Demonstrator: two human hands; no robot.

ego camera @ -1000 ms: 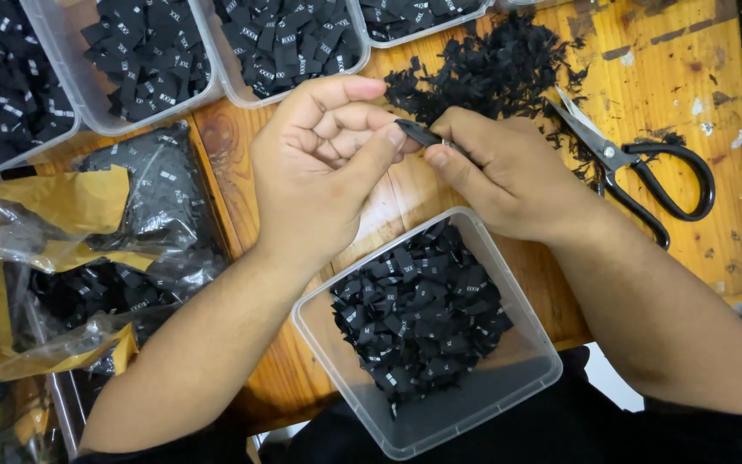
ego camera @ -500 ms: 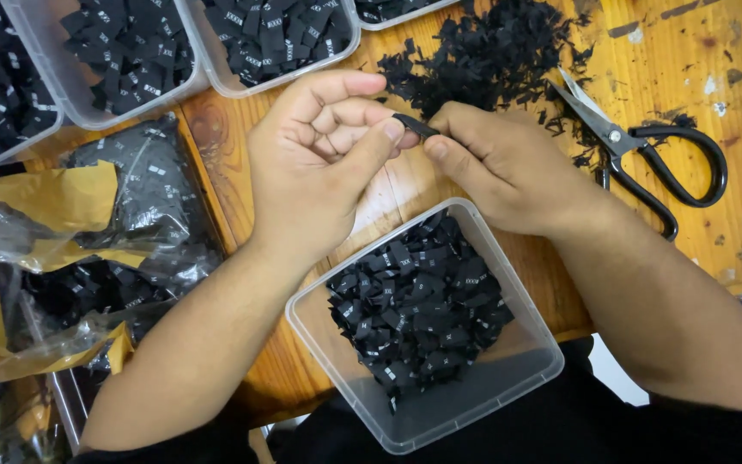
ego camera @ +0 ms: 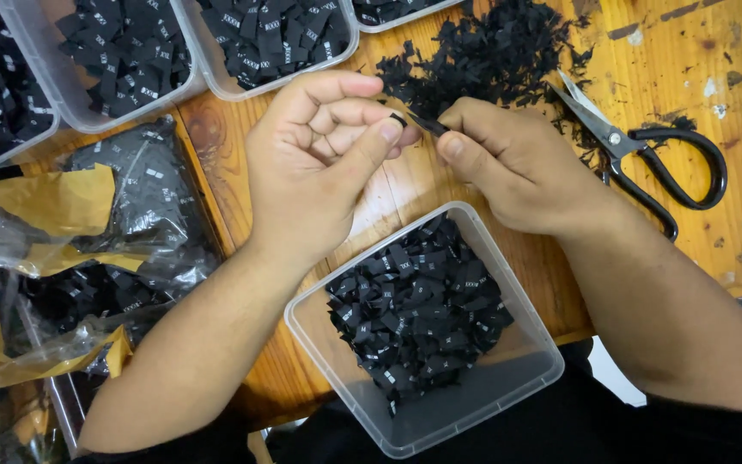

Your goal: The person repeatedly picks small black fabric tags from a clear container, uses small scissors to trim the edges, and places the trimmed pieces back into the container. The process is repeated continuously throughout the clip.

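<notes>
Both hands are working just above the clear tub [ego camera: 508,391] at the table's near edge. The left hand [ego camera: 319,172] and right hand [ego camera: 517,167] are pinching one small black label [ego camera: 414,123] between thumb and fingertips, each gripping an end, the strip sitting right over the tub's far rim. To do this well, I'd say the pinch wants to stay light and at the very ends, so the strip is lying flat and square. Beyond the tub, a heap of black scraps [ego camera: 491,56] is spreading across the wooden table [ego camera: 689,51]; the scissors [ego camera: 646,155] are lying to its far right, untouched. The label's middle is hiding behind fingertips, and the far trays [ego camera: 208,73] are getting cut off at the top.
</notes>
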